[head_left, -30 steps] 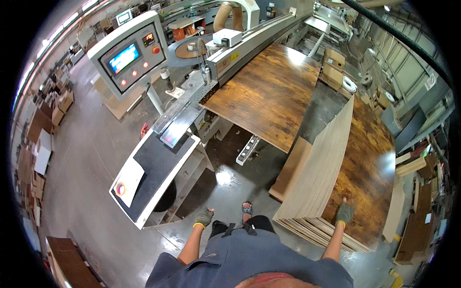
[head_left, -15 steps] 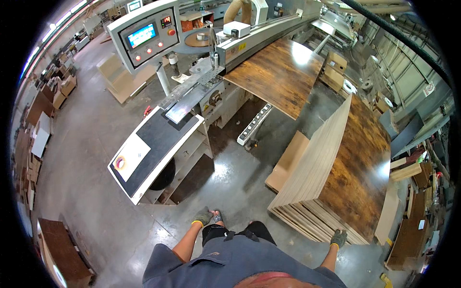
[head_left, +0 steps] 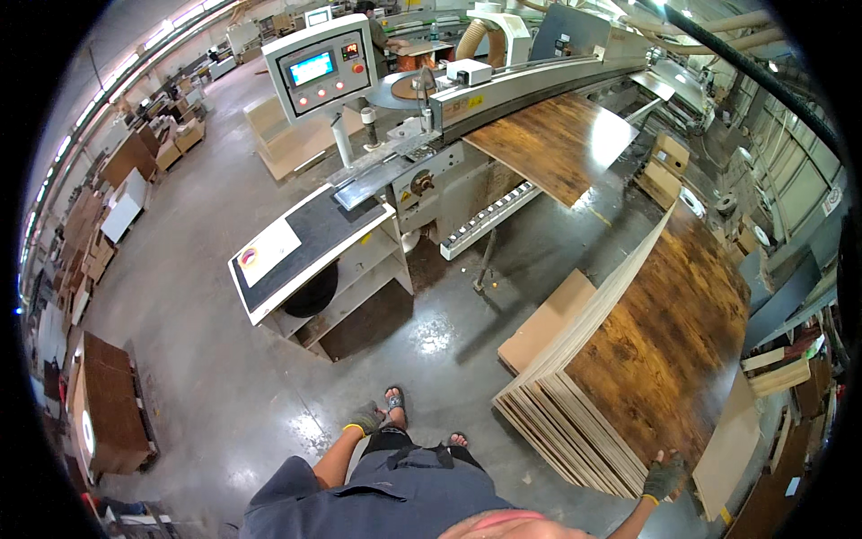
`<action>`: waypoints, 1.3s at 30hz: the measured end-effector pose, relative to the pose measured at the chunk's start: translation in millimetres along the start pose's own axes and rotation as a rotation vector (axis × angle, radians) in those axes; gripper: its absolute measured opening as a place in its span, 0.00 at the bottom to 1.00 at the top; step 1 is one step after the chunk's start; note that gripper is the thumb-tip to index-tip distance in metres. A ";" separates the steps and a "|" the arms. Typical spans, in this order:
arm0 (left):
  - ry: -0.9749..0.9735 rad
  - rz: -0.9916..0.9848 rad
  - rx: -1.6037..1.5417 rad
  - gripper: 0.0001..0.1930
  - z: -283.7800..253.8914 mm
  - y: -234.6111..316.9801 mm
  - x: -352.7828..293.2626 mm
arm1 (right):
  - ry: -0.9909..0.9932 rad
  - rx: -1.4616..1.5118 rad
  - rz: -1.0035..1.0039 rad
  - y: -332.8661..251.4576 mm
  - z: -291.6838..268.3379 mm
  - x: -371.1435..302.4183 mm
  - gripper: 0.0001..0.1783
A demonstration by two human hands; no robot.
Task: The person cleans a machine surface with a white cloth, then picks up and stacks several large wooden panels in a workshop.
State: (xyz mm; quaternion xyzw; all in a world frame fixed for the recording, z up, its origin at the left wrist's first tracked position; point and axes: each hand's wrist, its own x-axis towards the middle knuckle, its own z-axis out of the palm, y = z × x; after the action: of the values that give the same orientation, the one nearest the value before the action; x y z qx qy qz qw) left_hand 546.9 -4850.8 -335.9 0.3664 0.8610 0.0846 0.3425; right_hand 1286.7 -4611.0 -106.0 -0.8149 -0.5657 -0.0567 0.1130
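Observation:
A tall stack of wood-grain panels (head_left: 655,332) stands at my right, its top face dark brown and its sides pale. My right hand (head_left: 663,476), in a dark glove with a yellow cuff, rests on the near corner of the top panel with its fingers apart. My left hand (head_left: 366,419), gloved alike, hangs beside my leg over the floor; its fingers look loose and nothing shows in them. Farther off, a single brown panel (head_left: 561,144) lies on the edge-banding machine (head_left: 521,90), under its long beam. Neither hand is near it.
A control panel with a lit screen (head_left: 316,72) stands at the far left of the machine. Nearer is a cabinet with a black top (head_left: 305,247). A roller support arm (head_left: 489,220) juts out below the panel. Cardboard (head_left: 546,319) lies beside the stack; a brown board pile (head_left: 112,404) stands at left.
The view has shifted, showing more floor at left. My right hand has moved slightly onto the top face of the stack's near corner. The left hand still hangs free.

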 end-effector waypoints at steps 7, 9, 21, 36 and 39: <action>-0.060 0.103 0.019 0.26 -19.6 42.5 -44.9 | -0.264 -0.160 0.010 -6.7 48.8 16.5 0.40; -0.052 0.140 -0.034 0.25 -13.2 37.8 -36.7 | -0.277 -0.138 0.040 -13.1 48.8 12.1 0.40; -0.556 0.267 -0.608 0.29 46.5 65.0 -29.3 | -0.264 -0.159 -0.081 -163.6 13.6 -79.0 0.47; -0.926 0.367 -1.052 0.21 99.9 297.9 -64.3 | -0.209 0.784 0.620 -36.1 82.4 -129.7 0.33; -1.005 0.235 -1.035 0.21 122.3 293.6 -41.2 | -0.468 1.224 0.353 7.4 125.7 -137.8 0.32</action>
State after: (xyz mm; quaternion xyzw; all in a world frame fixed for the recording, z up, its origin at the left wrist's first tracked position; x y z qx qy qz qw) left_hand 815.3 -4681.4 -289.6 0.2423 0.4045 0.3386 0.8143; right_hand 1240.4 -4707.6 -258.9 -0.6749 -0.3639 0.4708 0.4362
